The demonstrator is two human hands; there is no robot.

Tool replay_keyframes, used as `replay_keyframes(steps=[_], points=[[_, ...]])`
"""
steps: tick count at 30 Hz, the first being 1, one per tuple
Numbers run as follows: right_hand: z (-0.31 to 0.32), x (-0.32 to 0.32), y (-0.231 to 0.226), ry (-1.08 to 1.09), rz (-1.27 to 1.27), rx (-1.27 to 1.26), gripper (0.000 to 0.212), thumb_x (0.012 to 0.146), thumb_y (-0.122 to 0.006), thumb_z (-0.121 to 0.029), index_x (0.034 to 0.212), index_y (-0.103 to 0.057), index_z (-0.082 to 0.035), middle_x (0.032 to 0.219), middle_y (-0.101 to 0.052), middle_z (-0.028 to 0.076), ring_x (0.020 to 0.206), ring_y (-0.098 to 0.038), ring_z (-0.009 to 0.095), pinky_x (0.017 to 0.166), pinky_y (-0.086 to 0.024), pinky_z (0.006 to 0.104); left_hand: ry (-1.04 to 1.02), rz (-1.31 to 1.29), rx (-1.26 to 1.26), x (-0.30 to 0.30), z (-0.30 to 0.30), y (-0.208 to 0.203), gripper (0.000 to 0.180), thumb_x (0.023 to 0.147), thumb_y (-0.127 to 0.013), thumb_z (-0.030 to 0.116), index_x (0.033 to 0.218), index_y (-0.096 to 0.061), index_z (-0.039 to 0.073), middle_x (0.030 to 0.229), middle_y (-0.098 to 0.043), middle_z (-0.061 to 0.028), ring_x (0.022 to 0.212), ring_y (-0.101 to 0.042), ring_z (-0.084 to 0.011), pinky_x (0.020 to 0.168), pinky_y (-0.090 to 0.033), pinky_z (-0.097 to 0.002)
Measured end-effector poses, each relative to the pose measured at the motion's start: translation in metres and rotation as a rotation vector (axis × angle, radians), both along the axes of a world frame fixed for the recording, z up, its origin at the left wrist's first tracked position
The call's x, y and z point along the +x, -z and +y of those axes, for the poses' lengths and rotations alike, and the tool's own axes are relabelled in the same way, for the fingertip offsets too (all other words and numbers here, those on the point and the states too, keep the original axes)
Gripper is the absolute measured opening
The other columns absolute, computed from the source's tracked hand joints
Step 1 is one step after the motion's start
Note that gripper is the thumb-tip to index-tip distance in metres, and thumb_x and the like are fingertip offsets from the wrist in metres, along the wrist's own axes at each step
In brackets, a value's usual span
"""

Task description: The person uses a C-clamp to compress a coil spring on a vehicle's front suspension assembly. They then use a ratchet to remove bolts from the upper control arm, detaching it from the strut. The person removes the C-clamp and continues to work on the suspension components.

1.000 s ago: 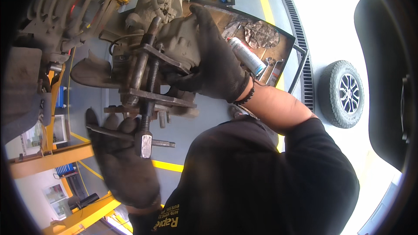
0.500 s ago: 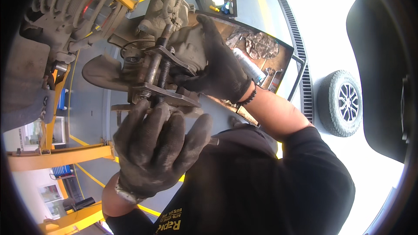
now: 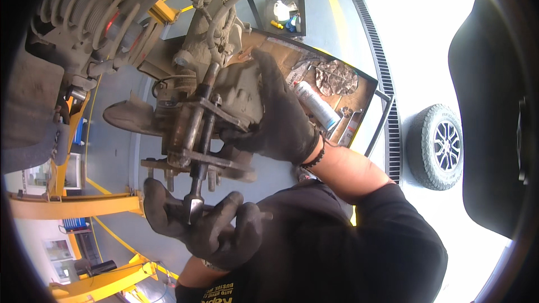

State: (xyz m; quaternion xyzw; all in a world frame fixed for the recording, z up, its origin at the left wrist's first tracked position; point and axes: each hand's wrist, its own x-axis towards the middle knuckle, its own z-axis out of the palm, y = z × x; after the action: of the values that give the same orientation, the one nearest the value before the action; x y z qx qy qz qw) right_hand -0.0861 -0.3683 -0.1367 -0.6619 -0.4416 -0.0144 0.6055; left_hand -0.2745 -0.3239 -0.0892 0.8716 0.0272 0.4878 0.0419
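Between my hands a dark metal press tool (image 3: 224, 167) with two flat arms is set on a dusty wheel hub assembly (image 3: 241, 87). A central screw (image 3: 198, 177) runs down from its lower arm to a shiny squared end (image 3: 194, 207). My left hand (image 3: 216, 230), in a dark glove, is at that end. Its fingers curl around a dark bar (image 3: 266, 216) that sticks out to the right, and the thumb stands apart. My right hand (image 3: 283, 120), also gloved, clasps the press's right side, with one finger stretched up along the hub; its inner grip is partly hidden.
A work cart (image 3: 368, 92) behind my right hand carries a spray can (image 3: 317, 105), a crumpled rag (image 3: 337, 77) and wrenches (image 3: 351, 123). A coil spring (image 3: 92, 14) hangs upper left. Yellow lift arms (image 3: 84, 205) stand left; a wheel (image 3: 441, 146) stands right.
My left hand has drawn down and away from the lower arm, uncovering the screw's lower part and shiny end. My right hand keeps its place on the press. The whole view has shifted slightly.
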Motion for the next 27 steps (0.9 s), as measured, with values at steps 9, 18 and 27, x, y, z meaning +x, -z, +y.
replay_keyframes(steps=[9,18,27], points=[[0.0,0.009,-0.002,-0.067,0.025,-0.012,0.129,0.053,-0.094,-0.03,0.151,-0.018,0.004,0.143,-0.042,0.03,0.132,-0.046,0.043,0.109,-0.041,0.0469,-0.283,0.051,0.27,-0.024,0.055,0.01,0.076,0.086,-0.075,0.039,0.144,-0.036,0.012,0.146,-0.033,-0.0287,0.139,-0.033,-0.048,0.11,-0.036,-0.0632],[0.002,0.01,0.002,-0.108,-0.031,-0.024,0.131,0.055,-0.094,-0.033,0.15,-0.016,0.011,0.15,-0.032,0.032,0.139,-0.036,0.046,0.114,-0.035,0.0465,-0.255,0.54,0.952,-0.044,0.083,-0.091,0.037,0.084,-0.078,0.042,0.108,-0.071,0.016,0.094,-0.065,-0.0113,0.094,-0.065,-0.0384,0.088,-0.053,-0.0537],[-0.003,0.01,0.002,-0.179,0.038,-0.022,0.136,0.059,-0.096,-0.035,0.153,-0.009,0.01,0.155,-0.025,0.03,0.142,-0.035,0.042,0.116,-0.033,0.0459,-0.341,0.254,-0.848,-0.04,0.026,-0.044,0.025,0.089,-0.073,0.02,0.099,-0.067,-0.002,0.083,-0.07,-0.0118,0.071,-0.07,-0.021,0.07,-0.056,-0.0334]])
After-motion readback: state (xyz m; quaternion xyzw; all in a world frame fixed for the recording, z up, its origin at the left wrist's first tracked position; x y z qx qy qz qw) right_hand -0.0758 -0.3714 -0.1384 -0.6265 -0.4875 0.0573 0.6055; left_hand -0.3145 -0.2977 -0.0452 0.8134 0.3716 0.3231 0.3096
